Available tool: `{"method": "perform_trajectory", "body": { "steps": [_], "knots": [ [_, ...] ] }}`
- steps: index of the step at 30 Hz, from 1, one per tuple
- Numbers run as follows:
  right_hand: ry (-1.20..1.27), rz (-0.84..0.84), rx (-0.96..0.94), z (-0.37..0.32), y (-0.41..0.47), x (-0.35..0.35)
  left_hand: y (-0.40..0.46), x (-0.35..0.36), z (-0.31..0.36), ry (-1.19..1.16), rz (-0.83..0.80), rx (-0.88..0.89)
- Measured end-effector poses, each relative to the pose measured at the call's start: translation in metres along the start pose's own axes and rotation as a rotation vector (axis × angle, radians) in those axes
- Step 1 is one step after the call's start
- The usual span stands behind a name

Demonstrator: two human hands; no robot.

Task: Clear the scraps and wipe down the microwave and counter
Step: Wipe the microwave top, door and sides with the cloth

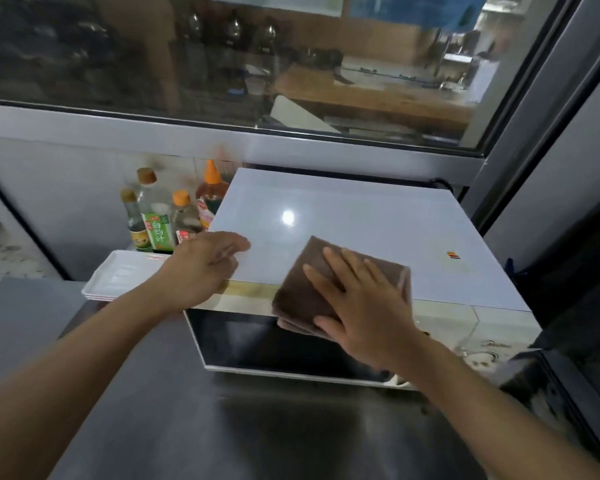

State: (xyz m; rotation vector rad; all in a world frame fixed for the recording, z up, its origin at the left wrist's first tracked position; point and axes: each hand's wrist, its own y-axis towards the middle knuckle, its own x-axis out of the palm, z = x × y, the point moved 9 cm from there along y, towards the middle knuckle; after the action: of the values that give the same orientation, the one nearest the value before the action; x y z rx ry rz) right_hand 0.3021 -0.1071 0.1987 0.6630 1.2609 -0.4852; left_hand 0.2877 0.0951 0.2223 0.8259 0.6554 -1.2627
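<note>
A white microwave (343,209) stands on a steel counter (174,410) under a window. A folded brown cloth (302,285) lies over the front edge of the microwave's top. My right hand (364,306) presses flat on that cloth with its fingers straight and spread. My left hand (205,265) rests on the top's front left corner, fingers lying on the surface. A small red and yellow scrap (453,255) sits on the top toward the right. The microwave's dark door is closed.
Several sauce bottles (160,209) stand left of the microwave against the wall. A stack of white rectangular trays (118,275) lies in front of them. A dark frame (568,341) borders the microwave on the right.
</note>
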Motion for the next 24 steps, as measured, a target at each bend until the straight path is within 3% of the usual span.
{"method": "perform_trajectory", "body": {
  "steps": [5,12,15,18,24],
  "knots": [
    [0.028,0.038,-0.046,-0.074,0.052,-0.001,-0.019,-0.023,-0.032,0.013,0.080,-0.024],
    [-0.037,-0.005,0.005,-0.019,0.009,-0.005,-0.018,-0.019,-0.048,-0.167,0.025,-0.047],
    [-0.057,-0.038,0.034,-0.022,0.017,-0.005,-0.020,-0.018,-0.051,-0.357,-0.030,-0.033],
    [0.019,-0.047,-0.002,-0.062,0.047,-0.001,-0.026,-0.028,-0.064,-0.523,0.001,-0.095],
    [0.044,0.024,-0.133,-0.145,0.104,-0.007,-0.038,-0.056,-0.094,-0.400,0.153,-0.174]
  ]
}}
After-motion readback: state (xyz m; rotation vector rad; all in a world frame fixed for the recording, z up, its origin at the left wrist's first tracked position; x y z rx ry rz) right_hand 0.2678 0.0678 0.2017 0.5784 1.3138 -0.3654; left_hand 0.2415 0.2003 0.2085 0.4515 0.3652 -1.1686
